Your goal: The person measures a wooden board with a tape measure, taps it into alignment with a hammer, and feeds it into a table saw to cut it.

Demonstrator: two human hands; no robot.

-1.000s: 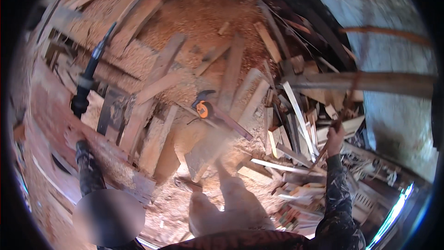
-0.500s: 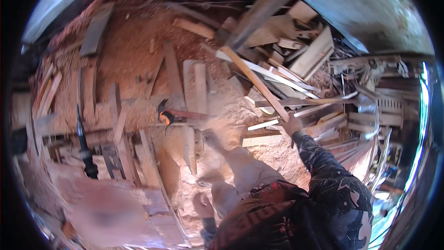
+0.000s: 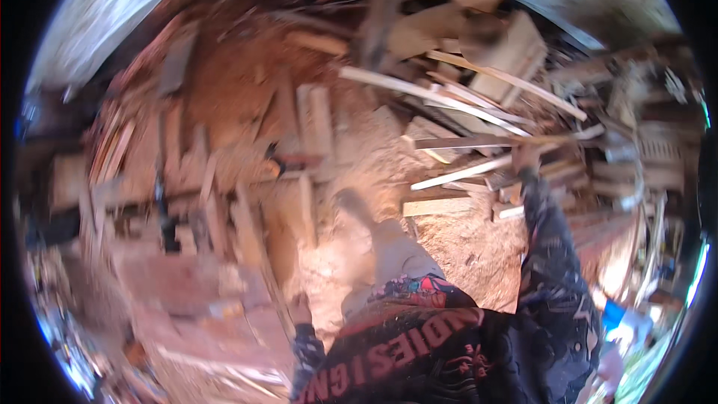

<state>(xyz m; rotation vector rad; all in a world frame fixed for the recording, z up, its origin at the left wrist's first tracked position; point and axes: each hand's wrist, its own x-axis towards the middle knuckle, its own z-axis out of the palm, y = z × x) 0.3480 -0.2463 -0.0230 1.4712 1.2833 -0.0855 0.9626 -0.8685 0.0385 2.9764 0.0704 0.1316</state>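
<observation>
My right hand (image 3: 526, 155) reaches out to the pile of wooden strips on the right, at a dark strip (image 3: 471, 142). Its fingers are blurred, so their grip cannot be made out. Just below that strip lies a pale strip (image 3: 462, 173). Farther off, a light brown wooden stick (image 3: 508, 81) rests slantwise across the pile, away from my hand. A long whitish strip (image 3: 426, 95) runs beside it. My left hand (image 3: 301, 310) hangs low by my left leg, close to the edge of a reddish board; its fingers are smeared.
A hammer with an orange and black head end (image 3: 275, 162) lies among boards left of centre. Farther left is a dark, long tool (image 3: 164, 217). A thick post (image 3: 385, 11) stands at the far side. A short pale block (image 3: 437, 206) lies near my feet on sawdust-covered ground.
The light brown stick has left my right hand and lies on the pile. That hand has moved right and farther away. My view has shifted, and my left hand appears farther left.
</observation>
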